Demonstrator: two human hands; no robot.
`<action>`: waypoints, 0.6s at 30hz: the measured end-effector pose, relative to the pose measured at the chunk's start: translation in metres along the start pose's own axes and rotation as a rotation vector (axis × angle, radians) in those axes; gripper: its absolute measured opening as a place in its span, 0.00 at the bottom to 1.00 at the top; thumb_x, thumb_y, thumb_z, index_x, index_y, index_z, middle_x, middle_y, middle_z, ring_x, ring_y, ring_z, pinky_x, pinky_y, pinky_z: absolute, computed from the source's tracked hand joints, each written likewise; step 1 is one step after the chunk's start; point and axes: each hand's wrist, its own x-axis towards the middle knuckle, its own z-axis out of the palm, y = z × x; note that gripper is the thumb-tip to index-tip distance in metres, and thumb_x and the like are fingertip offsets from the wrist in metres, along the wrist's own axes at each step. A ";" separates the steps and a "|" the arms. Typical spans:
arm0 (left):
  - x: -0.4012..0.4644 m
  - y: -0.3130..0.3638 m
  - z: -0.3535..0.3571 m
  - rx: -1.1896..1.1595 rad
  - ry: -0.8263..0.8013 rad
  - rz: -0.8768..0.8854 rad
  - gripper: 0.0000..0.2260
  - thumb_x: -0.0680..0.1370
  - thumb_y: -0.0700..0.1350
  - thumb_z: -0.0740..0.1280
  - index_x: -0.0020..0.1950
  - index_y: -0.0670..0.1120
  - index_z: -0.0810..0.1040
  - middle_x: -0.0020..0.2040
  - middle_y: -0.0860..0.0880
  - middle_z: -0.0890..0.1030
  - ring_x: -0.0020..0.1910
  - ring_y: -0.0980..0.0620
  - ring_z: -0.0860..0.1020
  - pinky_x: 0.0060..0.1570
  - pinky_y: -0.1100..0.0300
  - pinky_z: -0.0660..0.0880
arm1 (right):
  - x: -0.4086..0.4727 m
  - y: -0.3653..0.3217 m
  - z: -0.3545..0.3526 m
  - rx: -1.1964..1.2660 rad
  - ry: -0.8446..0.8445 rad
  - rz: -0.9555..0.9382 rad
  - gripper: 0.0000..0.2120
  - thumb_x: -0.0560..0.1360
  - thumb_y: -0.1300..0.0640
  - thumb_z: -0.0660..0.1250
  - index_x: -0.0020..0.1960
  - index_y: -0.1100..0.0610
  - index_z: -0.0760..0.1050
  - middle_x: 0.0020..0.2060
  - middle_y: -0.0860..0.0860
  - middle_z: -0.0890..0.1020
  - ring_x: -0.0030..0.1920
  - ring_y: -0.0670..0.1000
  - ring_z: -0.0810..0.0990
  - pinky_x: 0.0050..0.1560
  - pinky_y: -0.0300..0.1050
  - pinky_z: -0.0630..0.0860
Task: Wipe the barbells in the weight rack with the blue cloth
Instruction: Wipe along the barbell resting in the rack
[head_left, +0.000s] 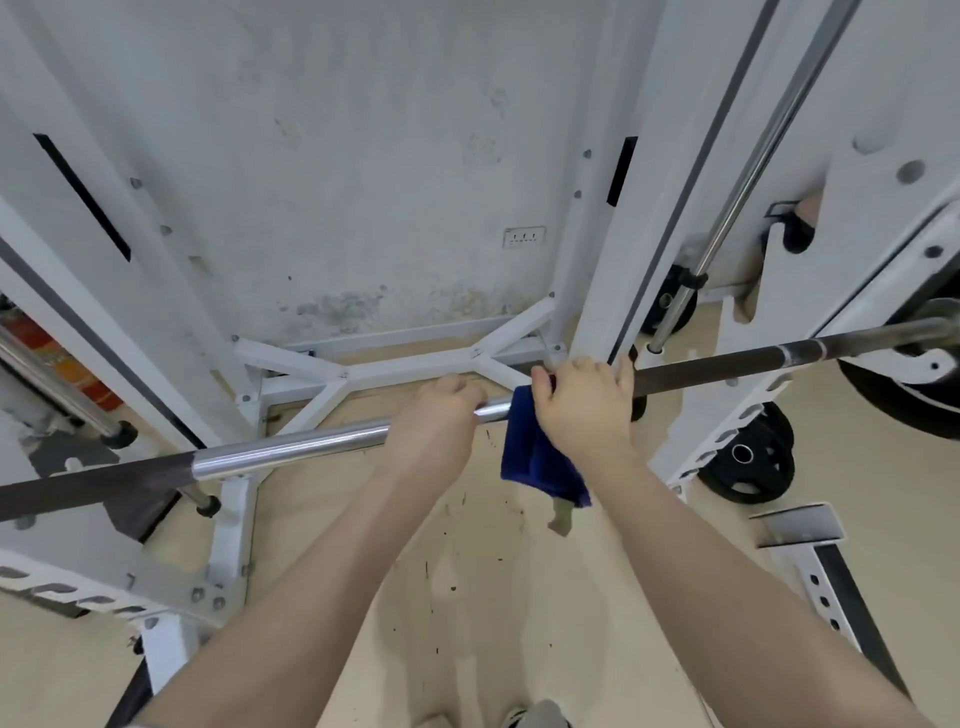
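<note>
The wiping step is in hand: the right hand (582, 402) wraps the blue cloth (537, 457) around the barbell (291, 447), which lies across the white weight rack (618, 270), with the cloth's loose end hanging below the bar. The left hand (434, 415) curls around the shiny middle section just beside it, steadying the bar. The next move likely calls for sliding the cloth along the dark right section toward the weight plate (748, 457) while keeping pressure around the bar.
</note>
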 end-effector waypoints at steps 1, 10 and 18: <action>0.000 0.000 0.003 0.031 0.015 -0.002 0.13 0.77 0.37 0.59 0.60 0.46 0.74 0.58 0.48 0.74 0.55 0.46 0.72 0.43 0.56 0.68 | -0.014 -0.007 0.009 -0.004 0.085 -0.064 0.21 0.77 0.49 0.49 0.51 0.58 0.78 0.48 0.53 0.80 0.57 0.56 0.75 0.72 0.55 0.51; 0.006 0.002 0.004 0.045 0.042 0.026 0.08 0.76 0.35 0.62 0.52 0.44 0.75 0.51 0.46 0.74 0.44 0.48 0.71 0.37 0.57 0.65 | 0.016 0.044 0.000 0.103 0.181 -0.045 0.14 0.74 0.60 0.54 0.46 0.56 0.78 0.43 0.51 0.81 0.52 0.52 0.78 0.74 0.49 0.43; 0.013 0.019 0.004 0.083 0.023 -0.046 0.10 0.75 0.36 0.60 0.54 0.44 0.74 0.53 0.47 0.76 0.48 0.47 0.70 0.42 0.59 0.64 | -0.009 0.038 0.020 0.358 0.280 -0.256 0.15 0.73 0.55 0.54 0.50 0.59 0.76 0.47 0.52 0.79 0.49 0.54 0.75 0.60 0.47 0.66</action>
